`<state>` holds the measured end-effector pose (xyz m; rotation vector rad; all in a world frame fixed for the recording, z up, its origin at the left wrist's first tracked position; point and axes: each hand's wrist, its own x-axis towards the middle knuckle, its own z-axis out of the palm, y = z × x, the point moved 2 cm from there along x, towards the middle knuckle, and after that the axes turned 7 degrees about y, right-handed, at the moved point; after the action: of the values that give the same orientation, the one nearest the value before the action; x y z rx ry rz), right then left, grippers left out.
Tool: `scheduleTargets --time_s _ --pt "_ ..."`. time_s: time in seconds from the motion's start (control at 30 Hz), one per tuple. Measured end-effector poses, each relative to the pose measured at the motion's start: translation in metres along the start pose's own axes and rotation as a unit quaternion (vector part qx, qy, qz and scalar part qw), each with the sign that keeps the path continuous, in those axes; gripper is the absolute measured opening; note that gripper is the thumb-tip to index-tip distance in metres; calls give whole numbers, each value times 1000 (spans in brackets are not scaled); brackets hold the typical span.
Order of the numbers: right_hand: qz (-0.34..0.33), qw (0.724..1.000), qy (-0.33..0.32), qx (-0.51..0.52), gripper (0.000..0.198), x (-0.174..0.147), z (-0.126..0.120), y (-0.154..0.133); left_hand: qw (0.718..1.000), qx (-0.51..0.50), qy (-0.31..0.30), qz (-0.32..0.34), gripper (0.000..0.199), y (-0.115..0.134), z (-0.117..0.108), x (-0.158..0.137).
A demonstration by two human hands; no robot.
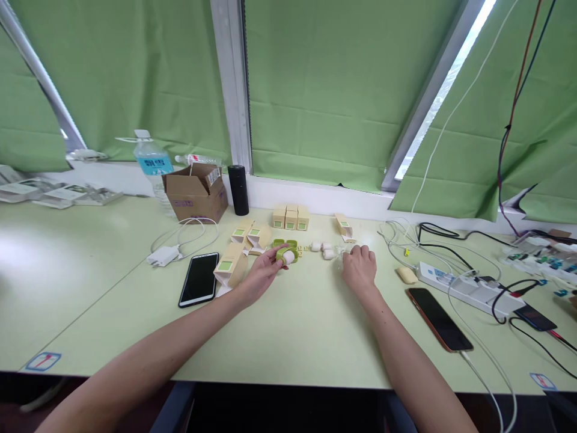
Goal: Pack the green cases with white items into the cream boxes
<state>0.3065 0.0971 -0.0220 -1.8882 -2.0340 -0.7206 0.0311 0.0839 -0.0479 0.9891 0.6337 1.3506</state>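
My left hand (264, 270) is closed on a small green case (280, 252), with a pale pink rounded piece (287, 258) sitting in it. Other green cups (292, 243) are just behind that case. Several more pale pink pieces (328, 254) lie on the table between my hands. My right hand (359, 264) rests on the table with its fingers curled inward. Beside its fingertips is some clear plastic (341, 250); what the fingers grip is hidden. Tiny yellowish bits (300, 250) lie close to the green cups.
Small cream boxes stand at the back (291, 218), and opened ones (231, 264) lie left of my left hand. A phone (199, 279) is beside them. At the right are another phone (439, 319), a power strip (469, 290) and loose cables. A cardboard box (193, 195) and black cylinder (238, 190) stand behind.
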Motion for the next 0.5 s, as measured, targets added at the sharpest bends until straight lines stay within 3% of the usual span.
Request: scheduleTargets --time_s 0.17,0.3,0.4,0.5 --pt "-75 981 43 174 16 -13 -6 -32 1000 27 5 5 52 1 -4 1" --pt "-136 926 53 347 17 -29 -10 -64 999 38 11 24 52 5 -5 2" --pt "-125 887 17 445 15 -36 -11 -75 998 48 16 34 51 6 -5 3" --pt "-83 836 -13 543 27 -36 -8 -77 997 64 9 50 51 7 -6 4"
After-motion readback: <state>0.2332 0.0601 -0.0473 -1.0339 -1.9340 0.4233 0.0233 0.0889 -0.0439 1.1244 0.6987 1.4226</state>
